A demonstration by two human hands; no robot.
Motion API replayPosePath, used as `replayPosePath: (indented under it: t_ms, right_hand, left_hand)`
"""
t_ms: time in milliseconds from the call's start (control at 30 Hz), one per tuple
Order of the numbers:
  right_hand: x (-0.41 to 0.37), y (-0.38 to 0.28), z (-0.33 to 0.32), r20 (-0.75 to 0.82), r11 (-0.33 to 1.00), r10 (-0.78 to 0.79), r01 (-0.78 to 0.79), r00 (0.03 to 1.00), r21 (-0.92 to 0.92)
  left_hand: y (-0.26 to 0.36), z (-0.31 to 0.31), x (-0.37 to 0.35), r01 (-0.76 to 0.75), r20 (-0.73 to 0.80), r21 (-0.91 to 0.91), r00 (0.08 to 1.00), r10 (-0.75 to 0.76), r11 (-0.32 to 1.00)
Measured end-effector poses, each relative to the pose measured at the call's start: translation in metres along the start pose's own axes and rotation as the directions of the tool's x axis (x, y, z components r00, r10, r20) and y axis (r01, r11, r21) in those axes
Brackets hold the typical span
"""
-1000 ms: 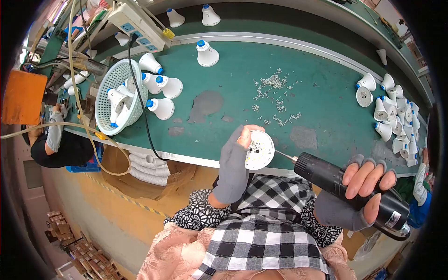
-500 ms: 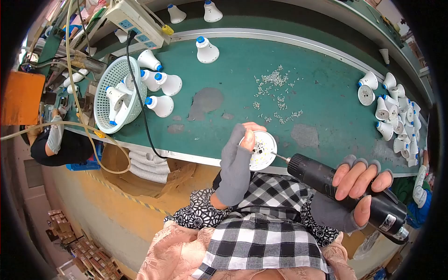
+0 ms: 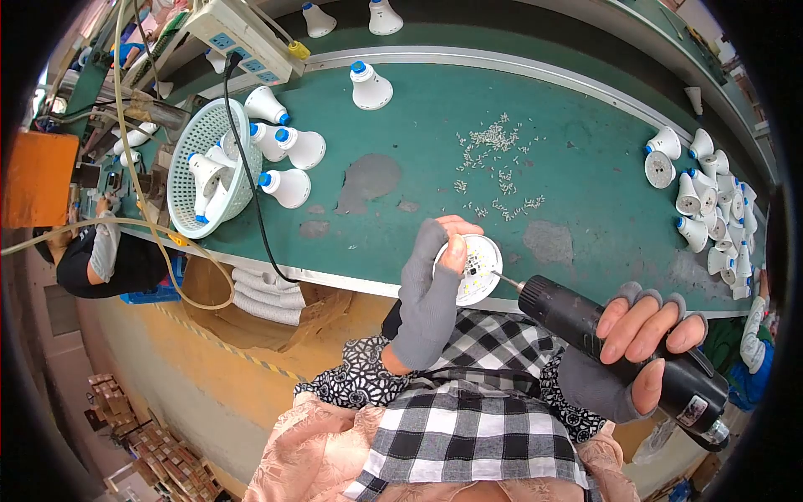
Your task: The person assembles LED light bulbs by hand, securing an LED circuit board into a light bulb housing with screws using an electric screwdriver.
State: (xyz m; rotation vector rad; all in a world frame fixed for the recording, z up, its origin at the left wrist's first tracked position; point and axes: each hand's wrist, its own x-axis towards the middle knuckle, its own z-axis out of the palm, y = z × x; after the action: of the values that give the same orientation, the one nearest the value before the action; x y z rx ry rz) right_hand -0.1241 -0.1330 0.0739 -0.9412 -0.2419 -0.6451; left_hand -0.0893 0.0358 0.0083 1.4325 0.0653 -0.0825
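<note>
In a grey fingerless glove, my left hand [image 3: 437, 263] grips a white bulb housing [image 3: 483, 289] near the table's front edge. Its open round face is turned towards the tool and shows a white LED board with small yellow chips and dark parts. My right hand [image 3: 640, 343], gloved the same way, is wrapped round a black electric screwdriver [image 3: 559, 308]. The thin bit [image 3: 507, 279] points left, its tip right at the board's right rim. Many tiny screws [image 3: 495, 138] lie scattered on the green table [image 3: 418, 109] beyond my hands.
A pale basket [image 3: 181, 188] of bulb housings stands at left, with several more housings [image 3: 285, 189] beside it. Many housings [image 3: 707, 197] crowd the right end. A black cable [image 3: 242, 151] hangs from a power strip [image 3: 230, 38]. Another person [image 3: 104, 255] is at far left.
My left hand and the bulb housing have shifted slightly right, the board tilting a little. The screwdriver has moved slightly, its bit still at the board's right edge.
</note>
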Motion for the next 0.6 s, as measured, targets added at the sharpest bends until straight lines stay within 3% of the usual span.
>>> replayPosePath:
  t_ms: [133, 333, 433, 533, 600]
  right_hand:
    - [-0.001, -0.001, 0.004, -0.018, 1.000, 0.013, -0.014, 1.000, -0.024]
    - [0.003, -0.001, 0.007, 0.101, 0.995, 0.030, -0.020, 0.994, -0.100]
    - [0.005, 0.001, 0.005, 0.041, 0.998, -0.012, 0.014, 0.999, -0.053]
    - [0.013, -0.002, -0.003, -0.014, 0.996, -0.084, 0.083, 0.996, -0.035]
    - [0.017, -0.002, -0.011, -0.111, 0.997, -0.080, 0.081, 0.991, 0.007]
  left_hand:
    - [0.002, 0.001, -0.001, 0.038, 0.014, -0.027, 0.999, -0.038, 0.999]
    - [-0.005, 0.004, 0.002, 0.031, -0.031, -0.003, 0.999, -0.031, 1.000]
    - [-0.002, 0.006, 0.005, -0.018, -0.051, 0.094, 0.998, 0.023, 0.995]
    - [-0.006, 0.002, 0.008, 0.020, -0.070, -0.016, 0.997, -0.022, 1.000]
    - [-0.009, -0.006, 0.010, 0.025, -0.037, 0.087, 0.999, -0.022, 0.996]
